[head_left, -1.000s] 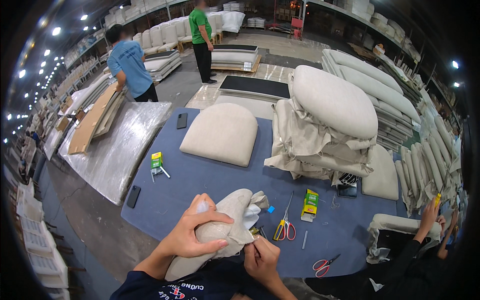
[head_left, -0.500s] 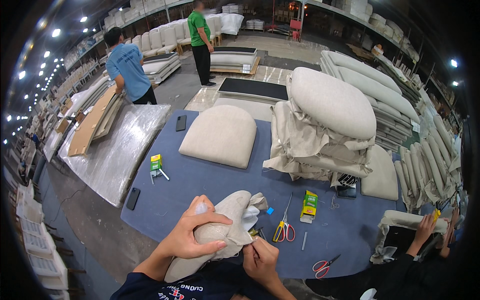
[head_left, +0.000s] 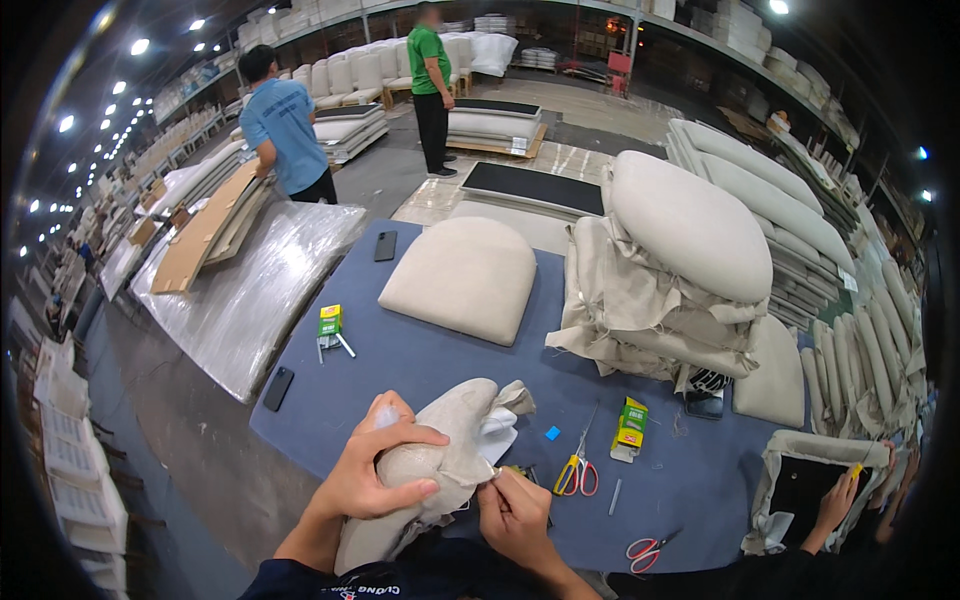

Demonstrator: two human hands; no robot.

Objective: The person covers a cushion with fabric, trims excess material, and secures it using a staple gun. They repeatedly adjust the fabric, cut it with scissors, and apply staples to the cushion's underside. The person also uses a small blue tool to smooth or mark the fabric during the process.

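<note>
A beige fabric-covered seat cushion is held up on its edge at the near side of the table, close to my body. My left hand grips it from the left, thumb and fingers closed around its padded edge. At the cushion's lower right, my right hand is closed in a pinch on the loose fabric edge. White lining shows between the folds there. A tool partly hidden behind my right hand lies on the table. Yellow-and-red-handled scissors lie just to the right, beside a small pale stick.
Finished-looking cushion and a tall cushion stack stand on the blue table. Around them are phones, staple-like boxes and red-handled scissors. A co-worker's hand works on another cushion at right. Two people stand beyond.
My view has shifted slightly, so the table's things sit farther right. Both hands keep their hold on the cushion. The co-worker's cushion now shows more of its black underside.
</note>
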